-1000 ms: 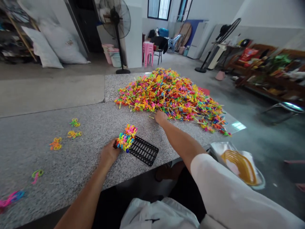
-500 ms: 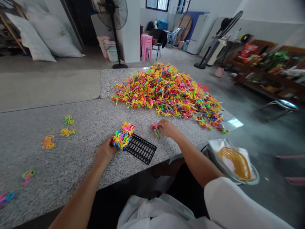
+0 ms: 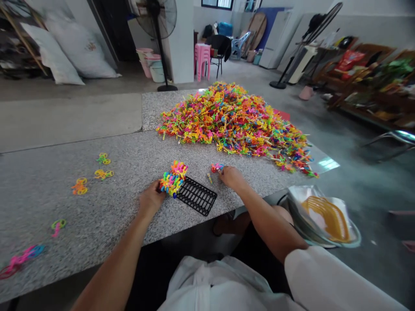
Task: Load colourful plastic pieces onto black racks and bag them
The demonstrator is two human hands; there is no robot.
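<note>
My left hand is closed at the left end of a black slotted plastic rack. Bright small plastic pieces stand packed in the rack's left part, and its right part has bare slots. My right hand pinches a small pink, red and blue plastic piece just above the stone table, to the right of the rack. Between the rack and that hand lies a small pale stick-like piece. The fingertips of my left hand are partly hidden by the pieces.
A big heap of similar colourful pieces covers the table's far side. Several loose pieces lie on the left of the granite table. Near my right arm is a bag-lined basin with a yellow basket in it.
The view has shifted slightly, so the table's things appear farther right. The pale stick-like piece now lies apart from the piece in my right hand. My left hand stays at the rack's end.
</note>
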